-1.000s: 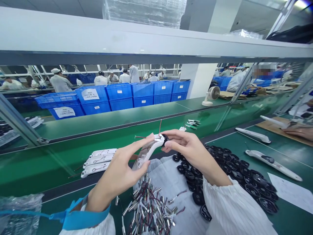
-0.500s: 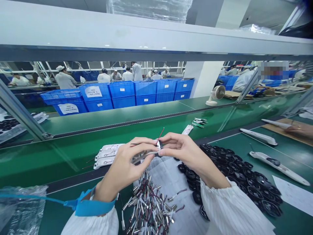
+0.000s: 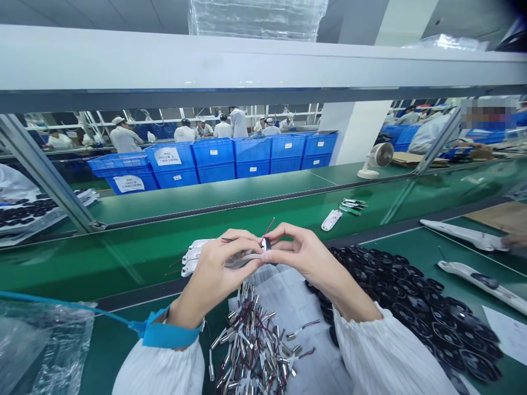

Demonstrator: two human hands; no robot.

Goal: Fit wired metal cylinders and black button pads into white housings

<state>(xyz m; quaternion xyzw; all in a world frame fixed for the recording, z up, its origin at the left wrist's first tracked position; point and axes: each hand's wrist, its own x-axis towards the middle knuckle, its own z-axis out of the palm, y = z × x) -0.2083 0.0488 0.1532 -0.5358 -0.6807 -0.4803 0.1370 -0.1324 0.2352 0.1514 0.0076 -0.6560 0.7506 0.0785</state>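
Observation:
Both hands meet above the bench. My left hand (image 3: 218, 269), with a blue strap (image 3: 171, 333) on its wrist, has its fingers closed round a long white plastic housing (image 3: 242, 259). Thumb and fingers of my right hand (image 3: 302, 247) pinch a small black and white part (image 3: 265, 245) at the housing's right end. A thin red wire (image 3: 269, 226) sticks up between the hands. Below lies a pile of small metal motors (image 3: 255, 345) with wires, beside a grey-white cloth (image 3: 296, 307). Several white housings (image 3: 193, 258) lie behind my left hand.
Black ring-shaped parts (image 3: 411, 302) are heaped at right, near a white device (image 3: 481, 280). Another person's hand (image 3: 514, 240) touches a second device at the right edge. Green circuit boards (image 3: 353, 206) and a white housing (image 3: 331, 220) lie ahead. Clear plastic bags (image 3: 49, 351) are at left.
The view has shifted, so the background sits further right. Both hands keep their hold, slightly closer together. The other person's hand at right has moved to the end of a white device.

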